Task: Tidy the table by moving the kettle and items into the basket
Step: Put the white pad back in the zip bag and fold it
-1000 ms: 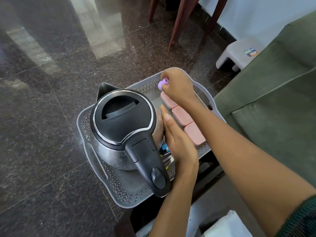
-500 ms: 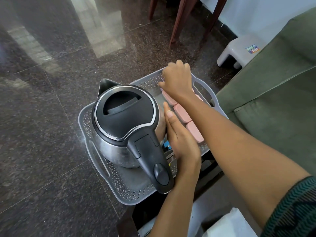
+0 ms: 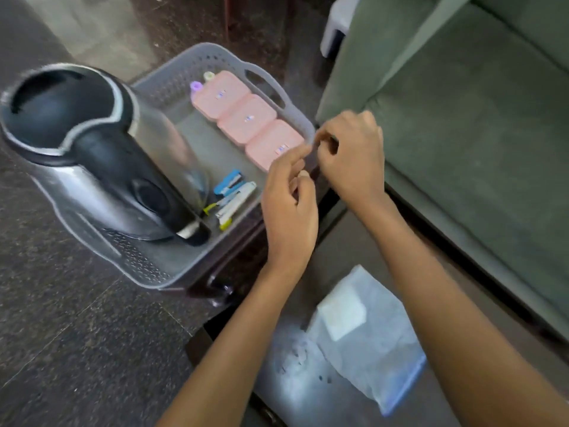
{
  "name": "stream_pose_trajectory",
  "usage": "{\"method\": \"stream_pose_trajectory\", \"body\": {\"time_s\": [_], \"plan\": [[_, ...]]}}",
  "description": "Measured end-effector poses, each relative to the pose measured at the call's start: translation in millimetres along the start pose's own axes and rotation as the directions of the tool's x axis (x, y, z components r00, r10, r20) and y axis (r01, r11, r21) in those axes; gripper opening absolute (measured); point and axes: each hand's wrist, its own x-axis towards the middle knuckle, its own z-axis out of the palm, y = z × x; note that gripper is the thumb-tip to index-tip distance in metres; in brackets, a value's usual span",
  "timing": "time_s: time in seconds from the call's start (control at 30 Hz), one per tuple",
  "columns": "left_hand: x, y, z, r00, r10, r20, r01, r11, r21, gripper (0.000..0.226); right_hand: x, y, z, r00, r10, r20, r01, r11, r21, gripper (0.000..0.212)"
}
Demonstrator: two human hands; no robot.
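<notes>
1. Kettle: one, with a black lid and steel sides.
2. Basket: one, grey and perforated.
3. Pink boxes: three, all alike, in a single row.
4. Small caps: two, a purple cap and a pale yellow cap.
5. Staplers: two plainly seen, a blue stapler and a white stapler; a yellow bit beside them is too blurred to count as a third.
6. Hands: two, the left hand and the right hand.
7. Plastic bag: one, clear with a blue edge.
8. Bench: one.
9. Sofa: one, green.
10. Stool: one, white, only partly in view.
</notes>
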Motion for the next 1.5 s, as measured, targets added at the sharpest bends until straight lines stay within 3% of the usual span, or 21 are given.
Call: {"method": "stream_pose_trajectory", "body": {"time_s": [0.13,0.23,0.3,0.4,0.53,0.6,0.67,0.73,0.83,0.93,0.97,1.03,1.1,1.13,1.27,1.37,1.43,1.5], "plan": [[-54.2,-14.7,18.8,0.988,-0.008,0.151,-0.01,0.993,0.114,0.032,-71.3,39.4,-36.3,0.991,0.114,0.068,-0.112,0.993,-0.032,0.017],[-93.4,-27.0,32.8,0.956,-0.1,0.274,0.044,0.978,0.204,0.031,-126.4,65.7,-60.4,0.969,0.233,0.079,-0.229,0.972,-0.046,0.016],[-112.5,-39.3,45.2,0.889,-0.211,0.406,0.078,0.944,0.32,0.031,-165.3,80.6,-75.6,0.947,0.318,0.056,-0.317,0.948,-0.026,0.015],[-130.2,-66.6,61.4,0.685,-0.399,0.61,-0.001,0.836,0.548,0.039,-220.5,92.5,-90.8,0.899,0.434,0.065,-0.434,0.901,-0.018,0.014],[-150.8,-100.5,80.1,0.466,-0.425,0.776,-0.448,0.643,0.621,0.054,-287.2,100.3,-100.4,0.851,0.516,0.098,-0.516,0.856,-0.032,0.019],[-153.9,-108.1,91.0,0.366,-0.51,0.779,-0.672,0.434,0.6,0.06,-310.7,103.1,-103.0,0.846,0.525,0.095,-0.523,0.851,-0.052,0.026],[-149.5,-107.4,99.3,0.362,-0.558,0.746,-0.811,0.207,0.548,0.061,-325.2,102.3,-103.8,0.842,0.528,0.109,-0.523,0.849,-0.074,0.023],[-146.9,-106.2,107.8,0.391,-0.552,0.736,-0.867,0.047,0.496,0.059,-338.3,104.6,-107.3,0.826,0.549,0.131,-0.543,0.836,-0.078,0.016],[-147.2,-105.3,116.2,0.407,-0.571,0.713,-0.889,-0.067,0.453,0.052,-354.2,110.9,-112.7,0.798,0.584,0.152,-0.584,0.81,-0.045,0.013],[-151.0,-102.9,121.9,0.442,-0.645,0.623,-0.84,-0.053,0.541,0.015,-377.5,118.1,-121.6,0.784,0.608,0.123,-0.615,0.788,0.023,0.024],[-151.2,-98.9,121.2,0.42,-0.694,0.584,-0.821,-0.017,0.57,0.007,-387.1,120.6,-123.2,0.779,0.617,0.107,-0.625,0.778,0.06,0.027],[-154.3,-90.5,119.2,0.269,-0.785,0.557,-0.761,0.181,0.623,0.012,-412.2,126.5,-128.7,0.758,0.645,0.098,-0.652,0.749,0.117,0.029],[-162.5,-78.3,118.7,0.095,-0.818,0.567,-0.598,0.408,0.689,0.017,-440.6,129.4,-134.7,0.721,0.689,0.079,-0.692,0.708,0.139,0.026],[-166.8,-71.6,118.9,0.033,-0.824,0.565,-0.533,0.464,0.708,0.016,-453.4,129.1,-137.5,0.682,0.727,0.076,-0.729,0.668,0.15,0.023],[-186.1,-55.1,125.7,-0.101,-0.834,0.542,-0.324,0.542,0.775,0.02,-492.5,124.8,-142.7,0.473,0.868,0.152,-0.866,0.426,0.263,0.02],[-199.2,-55.8,124.3,-0.136,-0.82,0.555,-0.049,0.565,0.823,0.013,-501.8,121.4,-146.4,0.237,0.944,0.232,-0.875,0.103,0.474,0.021],[-205.2,-61.6,119.6,-0.154,-0.813,0.562,0.143,0.544,0.827,0.033,-499.8,121.4,-153.1,0.046,0.954,0.296,-0.747,-0.164,0.645,0.011],[-211.9,-67.2,114.2,-0.137,-0.811,0.569,0.282,0.519,0.807,0.045,-495.4,123.1,-164.4,-0.044,0.929,0.368,-0.575,-0.325,0.751,0.016]]}}
